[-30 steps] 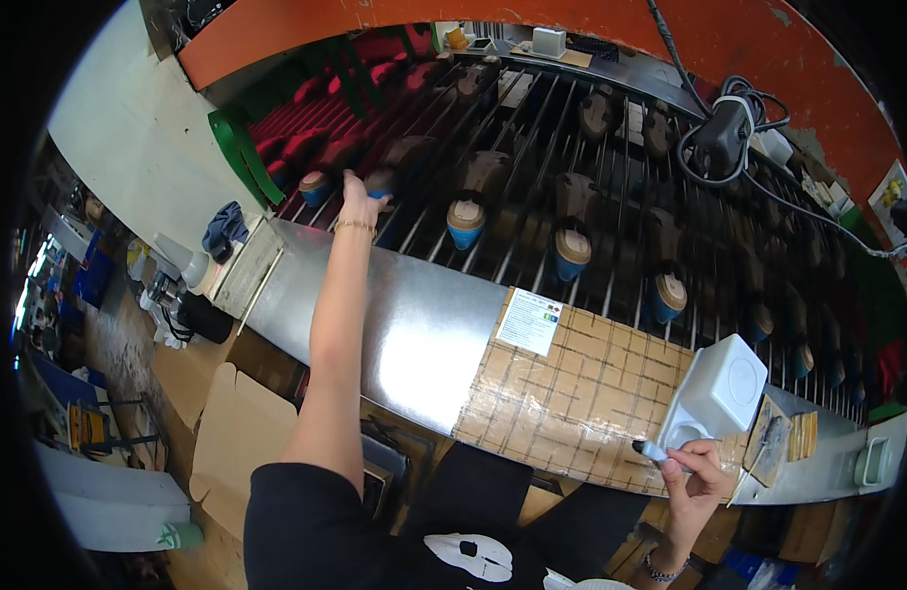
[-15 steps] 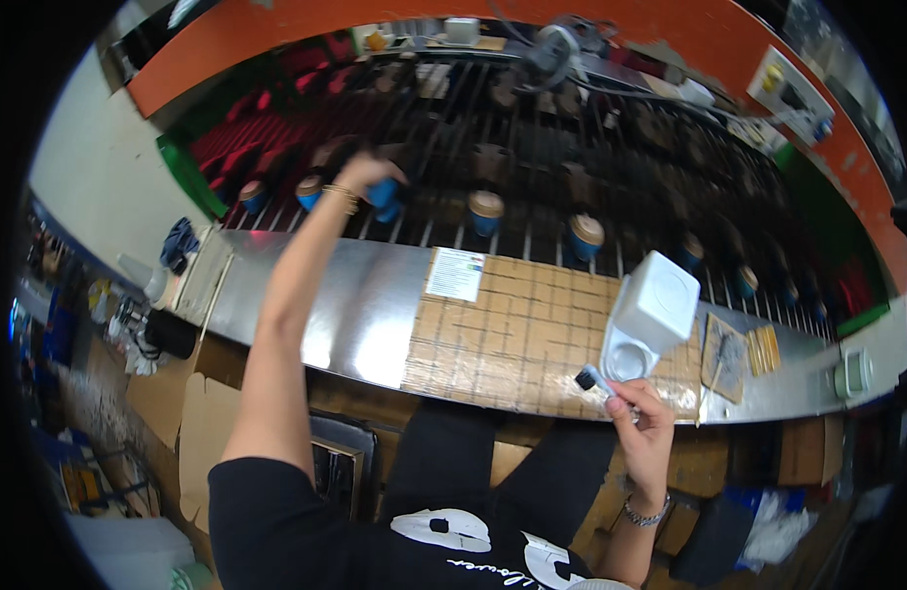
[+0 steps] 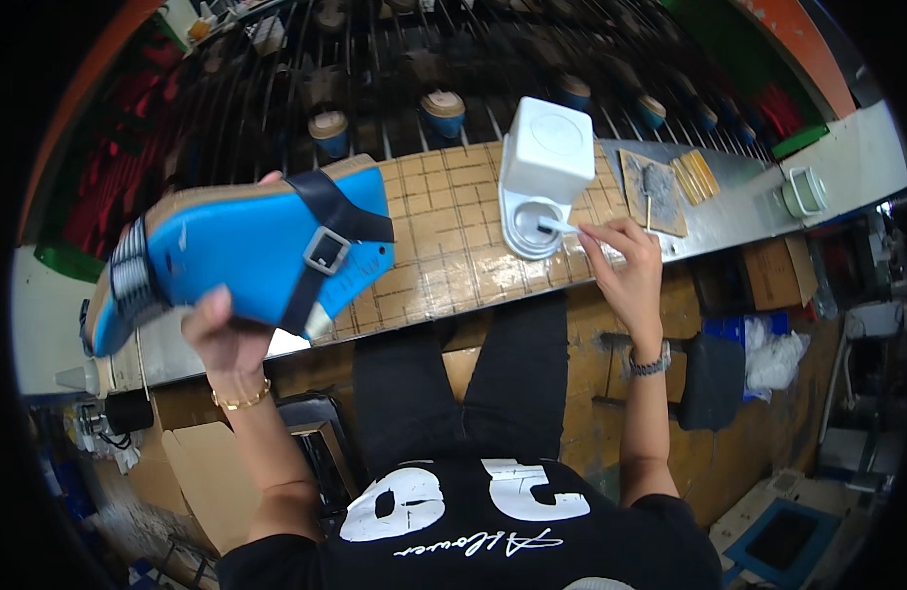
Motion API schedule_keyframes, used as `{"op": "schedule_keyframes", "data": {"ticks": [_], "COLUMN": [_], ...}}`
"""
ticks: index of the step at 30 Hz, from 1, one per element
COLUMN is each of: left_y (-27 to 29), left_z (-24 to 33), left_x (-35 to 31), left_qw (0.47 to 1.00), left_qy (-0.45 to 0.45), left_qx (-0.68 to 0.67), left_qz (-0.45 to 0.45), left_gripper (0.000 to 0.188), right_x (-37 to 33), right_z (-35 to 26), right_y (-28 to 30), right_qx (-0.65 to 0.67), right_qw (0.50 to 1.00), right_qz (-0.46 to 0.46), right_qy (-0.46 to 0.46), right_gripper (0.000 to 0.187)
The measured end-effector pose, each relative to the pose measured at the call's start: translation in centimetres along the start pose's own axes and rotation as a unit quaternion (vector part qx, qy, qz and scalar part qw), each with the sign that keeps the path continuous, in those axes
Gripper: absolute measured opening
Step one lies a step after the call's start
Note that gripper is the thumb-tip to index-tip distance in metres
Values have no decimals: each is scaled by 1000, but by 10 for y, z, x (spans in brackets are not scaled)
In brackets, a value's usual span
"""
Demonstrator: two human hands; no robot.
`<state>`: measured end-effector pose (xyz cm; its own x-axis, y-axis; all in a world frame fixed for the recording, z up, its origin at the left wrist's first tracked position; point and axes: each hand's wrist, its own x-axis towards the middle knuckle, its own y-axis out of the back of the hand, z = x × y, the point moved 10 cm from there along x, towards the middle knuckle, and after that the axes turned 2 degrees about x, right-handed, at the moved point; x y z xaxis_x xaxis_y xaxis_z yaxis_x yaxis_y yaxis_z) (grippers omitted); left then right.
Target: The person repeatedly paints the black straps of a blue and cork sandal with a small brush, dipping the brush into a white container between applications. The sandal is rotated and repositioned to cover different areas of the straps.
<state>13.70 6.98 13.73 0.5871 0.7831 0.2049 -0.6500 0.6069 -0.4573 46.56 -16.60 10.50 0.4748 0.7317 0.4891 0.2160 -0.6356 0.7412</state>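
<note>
My left hand (image 3: 225,344) grips a blue shoe last (image 3: 232,256), held on its side above the left of the bench. Black straps with a square metal buckle (image 3: 328,251) wrap the last, and a striped band (image 3: 134,265) crosses near its left end. A tan footbed edge runs along its far side. Some of my left fingers are hidden behind the last. My right hand (image 3: 631,270) pinches a small brush (image 3: 566,227), with its dark bristles in the round cup of a white dispenser (image 3: 550,147).
Behind the bench is a rack of metal bars (image 3: 483,113), where several blue lasts (image 3: 444,113) hang. Grid-marked brown board (image 3: 434,211) covers the bench middle. To the right lie a stained pad with another brush (image 3: 655,192), yellow sticks (image 3: 695,177) and a pale green container (image 3: 804,193).
My left hand has come back from the rack and now holds a strapped blue last over the bench. The brush in my right hand has moved into the dispenser's cup. The view has shifted.
</note>
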Motion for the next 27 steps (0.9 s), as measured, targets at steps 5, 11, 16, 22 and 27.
{"op": "schedule_keyframes", "data": {"ticks": [5, 11, 16, 22, 27], "left_y": [-29, -37, -66, -48, -62], "left_z": [33, 35, -11, -117, -136], "left_x": [-23, -58, -59, -72, -60], "left_qw": [984, 946, 895, 936, 954], "left_qy": [-155, -232, -84, -57, -106], "left_qx": [90, 169, 401, 336, 280], "left_qz": [-8, 151, 179, 86, 17], "left_gripper": [99, 101, 98, 90, 73], "right_x": [6, -7, -17, 31, 21], "right_z": [-16, 26, 60, -27, -114], "right_y": [-6, -14, -45, 27, 73], "right_qx": [-35, 119, 213, 127, 130], "right_qw": [997, 983, 931, 990, 960], "right_qz": [6, -34, -151, -23, 158], "right_qy": [67, -139, -255, 51, 193], "right_gripper": [14, 19, 28, 18, 24]}}
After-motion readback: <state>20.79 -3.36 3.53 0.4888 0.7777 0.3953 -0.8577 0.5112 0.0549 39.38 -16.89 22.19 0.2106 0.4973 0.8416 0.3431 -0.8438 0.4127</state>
